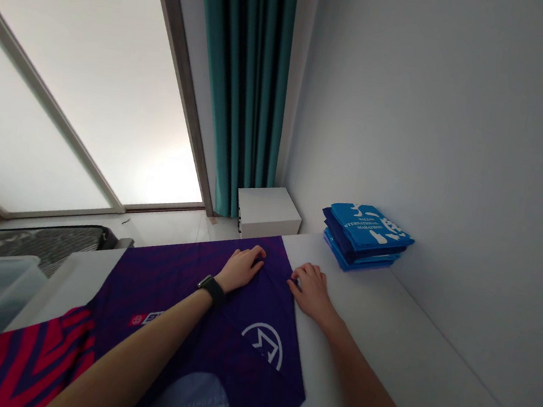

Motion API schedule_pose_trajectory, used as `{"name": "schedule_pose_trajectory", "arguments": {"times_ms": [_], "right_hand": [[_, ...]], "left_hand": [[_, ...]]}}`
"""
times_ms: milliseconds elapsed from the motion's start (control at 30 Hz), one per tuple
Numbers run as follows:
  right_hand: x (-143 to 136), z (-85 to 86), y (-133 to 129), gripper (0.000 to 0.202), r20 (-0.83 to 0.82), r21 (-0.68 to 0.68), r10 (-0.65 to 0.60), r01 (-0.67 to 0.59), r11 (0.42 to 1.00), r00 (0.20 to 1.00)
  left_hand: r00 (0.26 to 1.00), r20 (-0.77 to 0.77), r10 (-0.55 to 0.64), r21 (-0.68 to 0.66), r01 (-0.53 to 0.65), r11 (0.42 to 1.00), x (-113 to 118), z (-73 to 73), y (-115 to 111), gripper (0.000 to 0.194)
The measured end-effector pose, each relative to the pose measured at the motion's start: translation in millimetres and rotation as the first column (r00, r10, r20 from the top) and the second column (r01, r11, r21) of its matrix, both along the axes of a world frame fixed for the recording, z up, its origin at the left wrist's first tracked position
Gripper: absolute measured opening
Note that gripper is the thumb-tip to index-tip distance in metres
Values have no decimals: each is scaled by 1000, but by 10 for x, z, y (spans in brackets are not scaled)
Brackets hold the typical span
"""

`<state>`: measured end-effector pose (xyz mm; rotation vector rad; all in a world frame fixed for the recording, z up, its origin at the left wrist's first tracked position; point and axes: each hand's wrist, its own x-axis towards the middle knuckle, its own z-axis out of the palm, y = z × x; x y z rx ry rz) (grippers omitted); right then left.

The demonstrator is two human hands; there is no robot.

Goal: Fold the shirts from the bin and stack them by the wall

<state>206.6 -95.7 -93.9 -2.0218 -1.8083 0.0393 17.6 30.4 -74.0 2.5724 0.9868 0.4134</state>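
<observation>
A dark purple shirt (179,285) with a white circular emblem and a red-striped part lies spread on the white table (344,369), one side folded over. My left hand (241,268), with a black watch on the wrist, rests on the shirt near its far edge, its fingers bent and thumb apart from them. At the shirt's right edge, my right hand (310,291) has thumb and forefinger close together on the cloth. My forearms hide part of the shirt.
A stack of folded blue shirts (365,237) sits on the table by the wall. Beyond the far edge stands a white cabinet (270,211) below a teal curtain (251,93). A clear plastic bin (12,282) is at the left, near a grey patterned item (63,245).
</observation>
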Motion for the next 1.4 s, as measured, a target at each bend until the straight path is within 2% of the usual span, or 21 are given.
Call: {"name": "schedule_pose_trajectory", "arguments": {"times_ms": [167, 300, 367, 400, 500, 567, 633, 733, 900, 1100, 1400], "right_hand": [[22, -22, -1, 2, -17, 10, 8, -8, 1000, 1000], [37, -34, 3, 4, -28, 14, 25, -24, 1000, 999], [49, -39, 8, 7, -36, 9, 22, -21, 1000, 999], [58, -42, 11, 8, -41, 7, 19, -19, 1000, 999], [100, -48, 18, 10, -66, 6, 29, -29, 1000, 997], [137, -50, 22, 10, -98, 1, 44, -44, 999, 994], [168, -49, 24, 9, -131, -7, 51, -53, 999, 990], [184, -42, 22, 7, -150, -17, 53, -56, 998, 987], [154, -27, 18, 7, -125, -25, 40, -43, 999, 991], [155, -36, 24, 7, -120, -24, 41, -44, 999, 992], [171, -52, 29, 7, -62, 12, 24, -23, 1000, 998]], "left_hand": [[998, -64, -25, 220, 39, 975, -26, -27, -85, 19], [995, -91, -37, 341, 66, 938, -61, 109, -259, 24], [983, -119, -139, 357, 174, 918, -67, 202, -465, 22], [960, -151, -234, 343, 273, 899, -67, 242, -596, 19], [838, -235, -491, 302, 544, 783, -63, 312, -1025, 15], [777, -245, -580, 279, 629, 726, -61, 314, -1249, 18], [764, -244, -597, 273, 645, 714, -55, 300, -1365, 21], [788, -270, -554, 279, 615, 738, -21, 286, -1337, 25], [854, -319, -410, 313, 503, 805, 86, 266, -1080, 29], [834, -319, -450, 271, 535, 800, 133, 166, -994, 10], [850, -279, -446, 245, 512, 823, 121, 181, -1042, 6]]}}
